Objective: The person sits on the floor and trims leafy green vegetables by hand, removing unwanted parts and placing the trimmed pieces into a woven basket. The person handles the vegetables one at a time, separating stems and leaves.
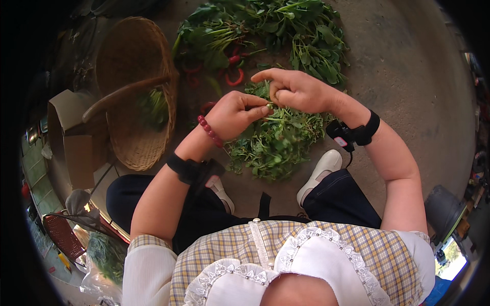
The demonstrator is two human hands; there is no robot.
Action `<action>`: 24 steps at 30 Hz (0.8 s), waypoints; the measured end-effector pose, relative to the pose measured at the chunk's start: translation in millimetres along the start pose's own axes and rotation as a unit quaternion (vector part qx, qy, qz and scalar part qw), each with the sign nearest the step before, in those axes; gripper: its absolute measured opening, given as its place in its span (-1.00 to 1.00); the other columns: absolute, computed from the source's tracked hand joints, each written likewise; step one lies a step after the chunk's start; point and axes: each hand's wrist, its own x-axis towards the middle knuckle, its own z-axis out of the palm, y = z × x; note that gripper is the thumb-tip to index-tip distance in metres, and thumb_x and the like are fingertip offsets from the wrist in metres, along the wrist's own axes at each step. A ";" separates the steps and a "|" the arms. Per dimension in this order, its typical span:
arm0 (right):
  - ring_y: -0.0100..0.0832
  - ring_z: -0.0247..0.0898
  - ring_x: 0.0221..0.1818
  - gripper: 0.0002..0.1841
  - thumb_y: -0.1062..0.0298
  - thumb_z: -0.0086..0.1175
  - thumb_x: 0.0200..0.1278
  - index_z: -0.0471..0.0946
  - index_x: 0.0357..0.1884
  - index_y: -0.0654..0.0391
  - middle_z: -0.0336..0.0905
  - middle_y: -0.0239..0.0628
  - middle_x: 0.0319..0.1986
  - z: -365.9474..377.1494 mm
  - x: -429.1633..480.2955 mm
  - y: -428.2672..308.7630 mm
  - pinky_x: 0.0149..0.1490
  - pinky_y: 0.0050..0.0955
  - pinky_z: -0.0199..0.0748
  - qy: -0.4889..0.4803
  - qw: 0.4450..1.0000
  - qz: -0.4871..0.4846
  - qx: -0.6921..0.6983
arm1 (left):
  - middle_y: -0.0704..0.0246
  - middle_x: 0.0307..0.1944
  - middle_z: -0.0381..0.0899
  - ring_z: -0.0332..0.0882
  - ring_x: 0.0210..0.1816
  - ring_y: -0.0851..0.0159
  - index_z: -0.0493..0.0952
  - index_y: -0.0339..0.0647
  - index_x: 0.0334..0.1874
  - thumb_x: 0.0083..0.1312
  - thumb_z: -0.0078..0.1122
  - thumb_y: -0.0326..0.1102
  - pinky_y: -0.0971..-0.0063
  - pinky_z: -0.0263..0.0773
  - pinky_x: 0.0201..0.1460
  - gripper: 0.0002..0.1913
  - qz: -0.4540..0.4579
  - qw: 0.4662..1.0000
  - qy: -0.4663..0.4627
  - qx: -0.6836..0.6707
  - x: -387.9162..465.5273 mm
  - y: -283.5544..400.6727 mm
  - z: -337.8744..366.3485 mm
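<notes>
My left hand [239, 114] pinches a small green stem [270, 106] between thumb and forefinger. Beside it, my right hand [293, 90] touches or nearly touches the same spot, its forefinger stretched out to the left and the other fingers curled; whether it grips the stem I cannot tell. Under both hands lies a pile of small leafy greens [275, 149] on the floor. Larger bunches of leafy greens [317, 30] lie beyond in an arc. Red chili peppers [235, 77] are scattered to the left of the hands, near those bunches.
A wicker basket [134, 153] with a wooden handle [126, 95] stands at left, some greens [155, 109] inside. Next to it is an open cardboard box [78, 153]. A plastic bag of greens [105, 260] is at lower left, a dark bucket [444, 210] at right. My white shoes [321, 170] flank the near pile.
</notes>
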 end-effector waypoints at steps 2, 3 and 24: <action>-0.69 0.24 -0.42 -0.48 0.47 -0.18 0.19 0.33 0.26 0.27 0.38 -0.51 -0.50 -11.1 0.5 4.5 -0.24 -0.62 0.29 0.044 0.993 0.033 0.105 | 0.37 -0.37 0.70 0.53 -0.35 0.53 0.65 -0.33 -0.10 0.33 0.18 -0.27 0.56 0.43 -0.24 -0.74 -0.020 0.998 0.016 -0.062 0.0 -1.8 0.4; -0.65 0.27 -0.39 -0.59 0.39 -0.16 0.30 0.43 0.16 0.27 0.38 -0.49 -0.49 -16.4 0.2 6.2 -0.22 -0.60 0.30 0.048 0.994 0.059 0.082 | 0.39 -0.35 0.70 0.53 -0.34 0.53 0.65 -0.34 -0.10 0.34 0.17 -0.26 0.58 0.43 -0.22 -0.73 -0.029 0.995 0.028 -0.092 0.0 -2.9 0.9; -0.55 0.33 -0.44 -0.70 0.26 -0.09 0.15 0.65 -0.35 0.21 0.51 -0.46 -0.55 -27.5 -24.8 -17.9 -0.28 -0.49 0.29 -0.173 0.972 0.149 -0.060 | 0.52 -0.48 0.35 0.32 -0.45 0.51 0.51 -0.24 -0.13 0.40 0.11 -0.24 0.56 0.36 -0.29 -0.80 -0.066 0.922 0.171 -0.341 13.6 -17.2 -14.8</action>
